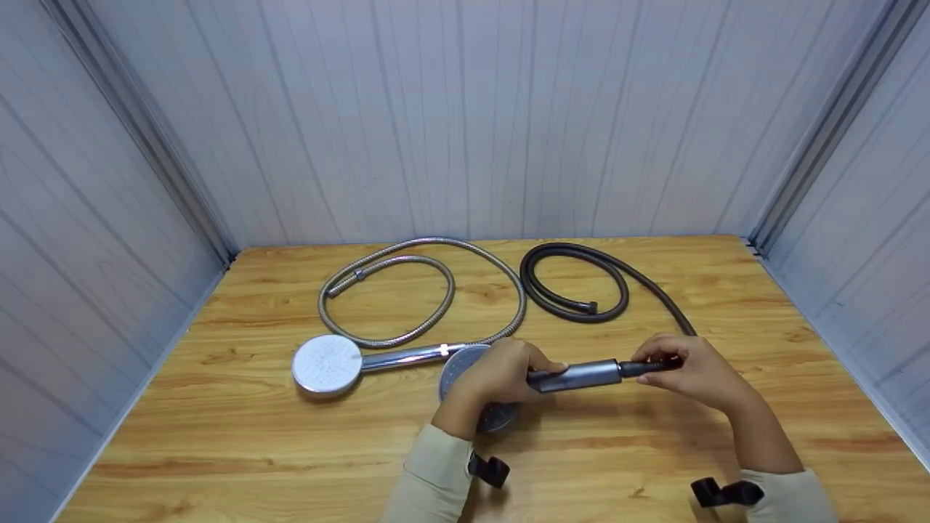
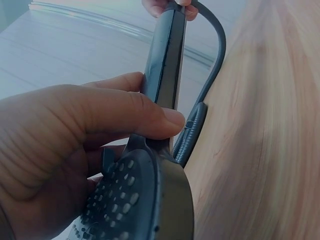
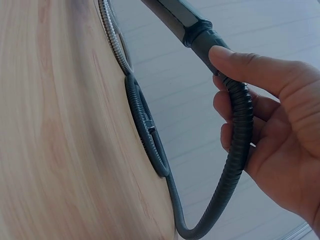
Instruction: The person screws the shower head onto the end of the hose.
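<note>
My left hand [image 1: 501,370] grips a dark grey shower head [image 2: 130,200] where its handle [image 1: 581,375] meets the spray face; in the head view the hand hides part of that face. With thumb and fingers, my right hand [image 1: 690,370] pinches the end fitting [image 3: 207,45] of a black shower hose [image 3: 235,155] at the handle's far end. Fitting and handle meet in line; how far they are screwed together I cannot tell. From the right hand the hose curves back to a coil on the table.
On the wooden table [image 1: 254,450], a chrome shower head [image 1: 327,365] lies to the left, its handle close to my left hand. A silver metal hose [image 1: 436,241] loops behind it, beside the black coil. White panel walls [image 1: 494,116] enclose the back and both sides.
</note>
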`<state>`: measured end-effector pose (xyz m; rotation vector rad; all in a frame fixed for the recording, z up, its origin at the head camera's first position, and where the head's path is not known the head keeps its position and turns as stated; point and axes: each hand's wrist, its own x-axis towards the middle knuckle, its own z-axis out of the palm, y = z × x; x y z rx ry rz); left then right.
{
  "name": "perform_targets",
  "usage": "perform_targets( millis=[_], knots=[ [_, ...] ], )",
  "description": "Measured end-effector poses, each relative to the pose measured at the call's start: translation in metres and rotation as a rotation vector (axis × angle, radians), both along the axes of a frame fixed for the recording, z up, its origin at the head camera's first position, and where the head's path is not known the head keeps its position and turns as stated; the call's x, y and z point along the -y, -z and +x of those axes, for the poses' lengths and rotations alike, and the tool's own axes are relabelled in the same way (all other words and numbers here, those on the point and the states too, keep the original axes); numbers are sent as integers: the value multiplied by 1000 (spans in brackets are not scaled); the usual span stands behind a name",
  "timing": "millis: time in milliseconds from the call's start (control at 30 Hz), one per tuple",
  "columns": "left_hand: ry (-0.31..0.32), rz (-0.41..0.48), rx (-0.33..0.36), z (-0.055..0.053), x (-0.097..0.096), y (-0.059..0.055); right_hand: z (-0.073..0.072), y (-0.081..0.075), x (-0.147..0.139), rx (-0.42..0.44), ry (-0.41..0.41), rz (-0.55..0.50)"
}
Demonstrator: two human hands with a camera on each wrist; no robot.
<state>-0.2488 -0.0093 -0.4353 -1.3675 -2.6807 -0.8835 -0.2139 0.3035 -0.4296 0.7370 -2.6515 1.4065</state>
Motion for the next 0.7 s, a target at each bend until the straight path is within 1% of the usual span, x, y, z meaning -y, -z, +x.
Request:
perform_targets(
  millis=[200,333,400,467,600,700],
  knots=[
    [-6,-3,18,1,0,-1,1,1,1,-21,10,2],
    [-11,-4,19,2,0,-2,10,-14,10,-30,6,6],
    [-10,-6,12,2,0,-2,12,-17,12,-25,9,12],
    [-7,-6,2,2,0,-2,10,-15,9,-18,11,19],
    [-4,-5,-5,2,0,-3,1,-1,-1,5,13,35],
    [-8,-9,0,2,0,-3,0,0,-3,22,4,28]
  ],
)
